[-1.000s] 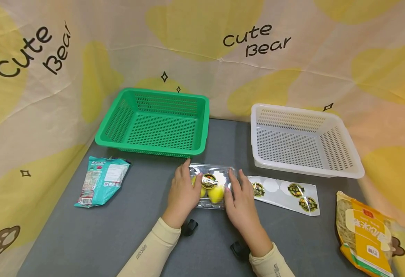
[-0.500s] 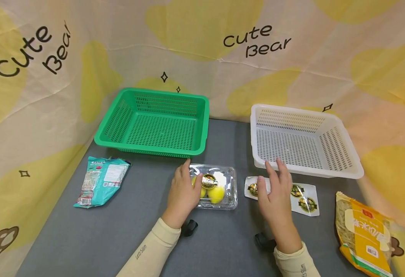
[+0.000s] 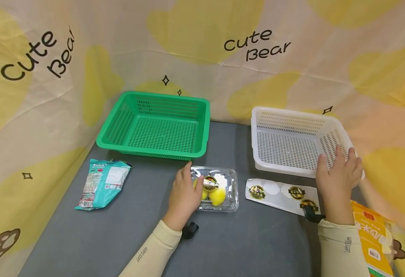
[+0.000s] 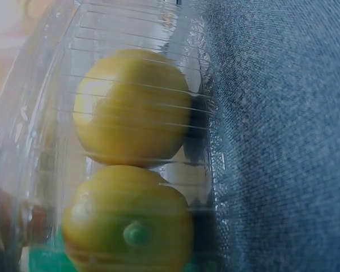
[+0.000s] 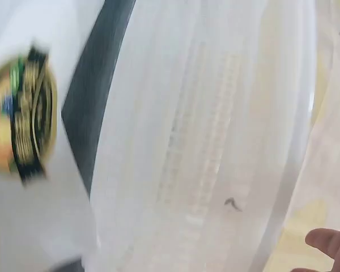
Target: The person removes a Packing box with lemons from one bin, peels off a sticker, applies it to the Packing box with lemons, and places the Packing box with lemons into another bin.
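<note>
A clear plastic box (image 3: 229,192) holding yellow lemons (image 3: 217,196) lies at the middle of the table, a round black-and-gold sticker on its lid. My left hand (image 3: 186,188) rests at the box's left end, thumb over the lid and fingers along the side. Through the ribbed wall, the left wrist view shows two lemons (image 4: 133,107) close up. My right hand (image 3: 339,179) is over the near right corner of the white basket (image 3: 282,166), fingers spread and holding nothing; whether it touches the rim I cannot tell. A sticker sheet (image 3: 280,190) lies left of that hand.
A green basket (image 3: 154,150) stands at the back left. A teal snack bag (image 3: 103,184) lies on the left, and a yellow noodle bag (image 3: 372,234) lies at the right, partly hidden by my right sleeve. Printed cloth hangs behind the table.
My right hand has left the box's right end and moved right, past the sticker sheet, to the white basket's near right corner. My left hand has stayed at the box.
</note>
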`<state>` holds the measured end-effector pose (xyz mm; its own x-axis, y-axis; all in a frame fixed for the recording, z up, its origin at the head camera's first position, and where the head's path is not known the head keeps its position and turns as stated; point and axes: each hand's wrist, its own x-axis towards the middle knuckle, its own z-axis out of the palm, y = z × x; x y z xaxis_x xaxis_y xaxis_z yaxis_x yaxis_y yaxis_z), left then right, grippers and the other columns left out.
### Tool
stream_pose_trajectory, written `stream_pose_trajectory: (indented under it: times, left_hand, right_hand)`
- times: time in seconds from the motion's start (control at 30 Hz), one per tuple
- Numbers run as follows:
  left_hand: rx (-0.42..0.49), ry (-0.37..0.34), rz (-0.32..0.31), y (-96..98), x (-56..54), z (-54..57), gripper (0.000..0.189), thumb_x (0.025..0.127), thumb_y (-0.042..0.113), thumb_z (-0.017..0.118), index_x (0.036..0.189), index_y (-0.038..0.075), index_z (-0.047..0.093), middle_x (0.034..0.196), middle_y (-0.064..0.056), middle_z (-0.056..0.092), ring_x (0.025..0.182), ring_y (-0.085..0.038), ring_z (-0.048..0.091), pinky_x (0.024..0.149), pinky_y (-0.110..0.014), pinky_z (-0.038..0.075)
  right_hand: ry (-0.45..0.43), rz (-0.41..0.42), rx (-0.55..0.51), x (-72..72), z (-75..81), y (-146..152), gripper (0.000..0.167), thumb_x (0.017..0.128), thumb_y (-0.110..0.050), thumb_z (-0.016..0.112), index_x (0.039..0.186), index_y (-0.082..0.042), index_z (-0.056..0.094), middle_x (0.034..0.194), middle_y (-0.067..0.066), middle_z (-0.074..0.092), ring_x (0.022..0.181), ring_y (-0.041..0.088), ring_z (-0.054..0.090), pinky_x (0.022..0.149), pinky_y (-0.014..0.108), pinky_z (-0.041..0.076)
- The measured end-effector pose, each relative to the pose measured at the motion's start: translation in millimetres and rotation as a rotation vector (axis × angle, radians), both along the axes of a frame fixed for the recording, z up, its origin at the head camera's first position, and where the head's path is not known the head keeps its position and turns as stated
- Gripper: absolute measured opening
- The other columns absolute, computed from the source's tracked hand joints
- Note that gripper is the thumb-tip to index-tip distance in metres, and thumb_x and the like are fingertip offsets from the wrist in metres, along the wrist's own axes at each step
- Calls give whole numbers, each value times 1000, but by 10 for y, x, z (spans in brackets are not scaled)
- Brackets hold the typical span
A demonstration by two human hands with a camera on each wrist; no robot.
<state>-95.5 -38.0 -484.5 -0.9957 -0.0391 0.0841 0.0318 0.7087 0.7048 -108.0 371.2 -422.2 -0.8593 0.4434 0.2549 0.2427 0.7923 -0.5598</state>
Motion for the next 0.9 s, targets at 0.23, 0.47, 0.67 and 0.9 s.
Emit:
stream_pose_trajectory:
  times: [0.23,0.47,0.67,0.9]
  left_hand:
    - [2,-3,0,4,1,2,67,108,39,61,162,8,36,153,-28,46,129,-50,55,100,-64,49]
    - [0,-8,3,2,-4,3,67,108,39,61,162,8,36,152,-28,46,129,-49,55,99,-64,50]
    - [2,-5,7,-11,4,8,67,108,39,61,162,8,37,152,-29,47,128,-52,55,98,-66,50]
    - [98,-18,-19,-29,-40,-15,67,107,34,63,161,5,37,149,-31,50,131,-53,50,105,-66,43]
  right_hand:
    - [-155,-48,6,-252,3,549,77,109,-47,29,169,-1,12,174,26,-7,154,55,-8,116,75,-1]
    - [-332,-44,-17,-385,-8,791,83,108,-53,23,167,-1,-4,171,27,-22,150,65,-6,113,81,5]
    - [-441,-32,-13,-443,-11,819,90,107,-60,22,164,1,-13,169,29,-25,148,69,-5,110,83,9]
    - [-509,-20,14,-447,-10,839,97,106,-64,22,161,7,-13,168,33,-20,144,72,2,105,84,16]
